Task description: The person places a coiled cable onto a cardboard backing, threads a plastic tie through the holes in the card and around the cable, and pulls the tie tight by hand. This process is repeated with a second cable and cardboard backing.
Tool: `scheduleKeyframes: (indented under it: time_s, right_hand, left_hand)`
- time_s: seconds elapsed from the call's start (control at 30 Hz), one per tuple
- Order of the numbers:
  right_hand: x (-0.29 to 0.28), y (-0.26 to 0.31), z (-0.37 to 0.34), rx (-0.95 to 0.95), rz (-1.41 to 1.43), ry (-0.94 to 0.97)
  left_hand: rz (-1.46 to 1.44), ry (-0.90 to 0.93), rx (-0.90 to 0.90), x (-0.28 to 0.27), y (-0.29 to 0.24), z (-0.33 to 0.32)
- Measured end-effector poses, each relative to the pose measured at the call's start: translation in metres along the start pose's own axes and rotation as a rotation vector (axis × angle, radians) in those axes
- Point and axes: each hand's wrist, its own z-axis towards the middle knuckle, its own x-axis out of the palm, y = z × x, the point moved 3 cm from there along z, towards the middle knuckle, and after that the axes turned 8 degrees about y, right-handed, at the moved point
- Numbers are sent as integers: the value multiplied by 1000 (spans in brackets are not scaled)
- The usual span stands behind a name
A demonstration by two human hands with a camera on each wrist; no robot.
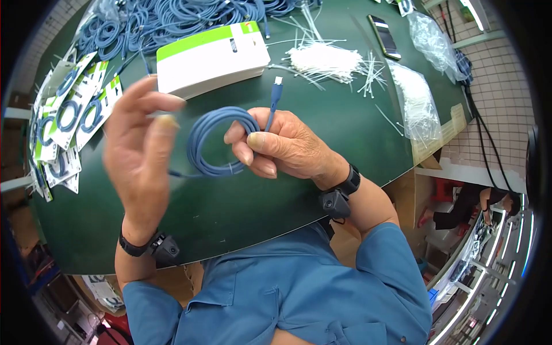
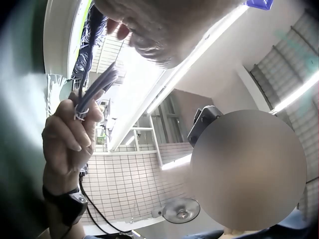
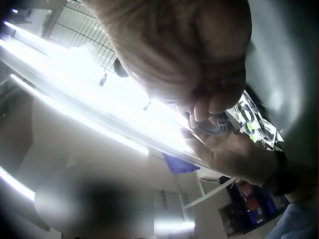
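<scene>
My right hand (image 1: 287,144) pinches a coiled blue USB cable (image 1: 196,141) between thumb and fingers, holding it above the green table. The coil makes a round loop to the left of the fingers. One plug (image 1: 276,91) points up past the thumb, and the other cable end runs left, passing behind my left hand. A thin white cable tie (image 2: 81,114) circles the bundle in the left wrist view. My left hand (image 1: 141,152), blurred, is raised just left of the coil with fingers spread and nothing visible between them.
A white and green box (image 1: 213,63) stands beyond the hands. Behind it lies a heap of blue cables (image 1: 172,23). Carded cables (image 1: 69,115) pile up at left. White cable ties (image 1: 325,60), a phone (image 1: 384,37) and a bag of ties (image 1: 415,103) lie at right.
</scene>
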Motion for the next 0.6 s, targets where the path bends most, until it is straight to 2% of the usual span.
scheduleKeyframes:
  time_s: [0.03, 0.13, 0.2, 0.3, 0.33, 0.43, 0.53, 0.6]
  right_hand:
    - [-3, -1, 0, -5, -16, -9]
    - [-9, 2, 1, -171, 193, 3]
    - [-10, 3, 1, -187, 190, -12]
    - [-10, 2, 1, -205, 218, -20]
    - [-9, 1, 2, -197, 203, -24]
    - [-8, -2, 3, -187, 187, -21]
    - [-8, -5, 4, -18, -6, -111]
    - [-6, -14, 6, 9, 4, -125]
  left_hand:
    - [45, -175, 163, -6, -1, 1]
    - [-64, -260, 245, -9, 7, -3]
    - [-116, -305, 280, -4, 12, -9]
    - [-276, -115, 33, 18, 24, -17]
    - [-270, -117, 31, 22, 25, -18]
    - [-369, -23, -149, 36, 31, -16]
    - [-375, -6, -174, 43, 35, -16]
    - [-373, 1, -191, 39, 43, -16]
